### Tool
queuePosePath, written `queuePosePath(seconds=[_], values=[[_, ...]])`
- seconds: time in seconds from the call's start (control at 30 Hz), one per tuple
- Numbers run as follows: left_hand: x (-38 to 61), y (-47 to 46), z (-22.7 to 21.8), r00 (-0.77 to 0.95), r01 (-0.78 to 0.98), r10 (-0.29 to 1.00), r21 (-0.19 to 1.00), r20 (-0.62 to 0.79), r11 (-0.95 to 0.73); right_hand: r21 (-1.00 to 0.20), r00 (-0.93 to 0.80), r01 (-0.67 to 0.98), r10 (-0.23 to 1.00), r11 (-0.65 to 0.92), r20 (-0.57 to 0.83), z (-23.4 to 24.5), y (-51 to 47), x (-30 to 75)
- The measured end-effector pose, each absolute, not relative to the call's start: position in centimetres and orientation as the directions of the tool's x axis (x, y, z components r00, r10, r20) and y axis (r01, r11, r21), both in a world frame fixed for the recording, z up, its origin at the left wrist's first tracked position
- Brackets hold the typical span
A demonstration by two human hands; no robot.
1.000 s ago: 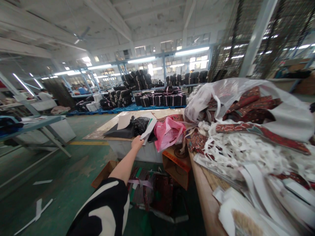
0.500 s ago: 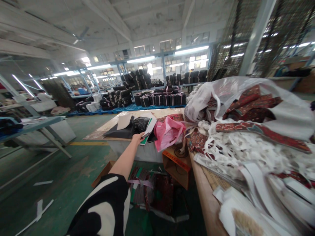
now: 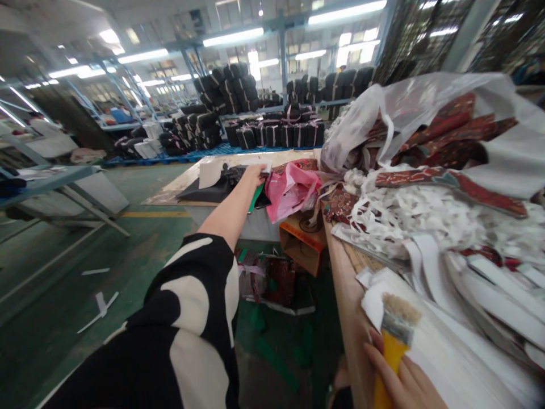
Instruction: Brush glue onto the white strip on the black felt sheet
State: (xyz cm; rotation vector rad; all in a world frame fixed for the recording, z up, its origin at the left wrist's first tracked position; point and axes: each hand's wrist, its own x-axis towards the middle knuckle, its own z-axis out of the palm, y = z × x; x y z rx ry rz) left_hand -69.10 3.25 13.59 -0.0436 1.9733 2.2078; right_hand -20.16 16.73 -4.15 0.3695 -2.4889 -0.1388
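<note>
My left hand reaches far out to a low table and grips a flat white sheet with a green underside, pressed against a black bag. A pink plastic bag lies just right of that hand. At the bottom right, my right hand holds a yellow-handled brush, bristles up, over white strips on the wooden bench.
A heap of white strips and a clear bag of red patterned fabric cover the bench. An open cardboard box and bundles sit on the green floor between the tables. Black bundles stand on blue pallets behind. A metal table stands at the left.
My left hand has pushed the sheet farther onto the low table. The view has tipped down, and my right hand with the brush has come into sight.
</note>
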Motion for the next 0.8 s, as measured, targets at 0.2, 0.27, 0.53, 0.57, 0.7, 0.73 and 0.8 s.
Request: queuePosePath(seconds=[0.2,0.27,0.53,0.57,0.7,0.73,0.8], values=[[-66.2,4.3,18.6,-0.970,0.038,0.220,0.959,0.103,-0.282,0.132,-0.794,-0.195,-0.235,0.972,0.561,-3.3,15.7,-19.7],[-63.3,3.1,19.8,-0.932,0.090,0.301,0.933,0.202,-0.347,0.099,-0.805,-0.167,-0.194,0.981,0.561,-3.1,15.4,-19.7],[-50.1,-6.1,19.9,-0.821,0.009,0.563,0.987,0.099,-0.160,0.154,-0.800,-0.223,-0.271,0.963,0.535,-0.9,14.4,-19.9],[-48.8,-7.3,19.2,-0.792,-0.013,0.607,0.993,0.063,-0.121,0.166,-0.797,-0.227,-0.281,0.960,0.534,0.1,14.3,-19.7],[-43.4,-11.8,14.3,-0.682,-0.097,0.711,0.985,-0.169,0.141,0.116,-0.769,-0.069,-0.127,0.991,0.626,4.4,13.9,-17.7],[-41.9,-12.9,12.6,-0.668,-0.122,0.702,0.967,-0.246,0.222,0.053,-0.742,-0.032,-0.060,0.998,0.668,5.1,13.6,-17.0],[-38.7,-15.0,8.9,-0.655,-0.156,0.675,0.935,-0.339,0.318,-0.083,-0.678,-0.010,0.054,0.997,0.733,5.9,12.4,-16.2]])
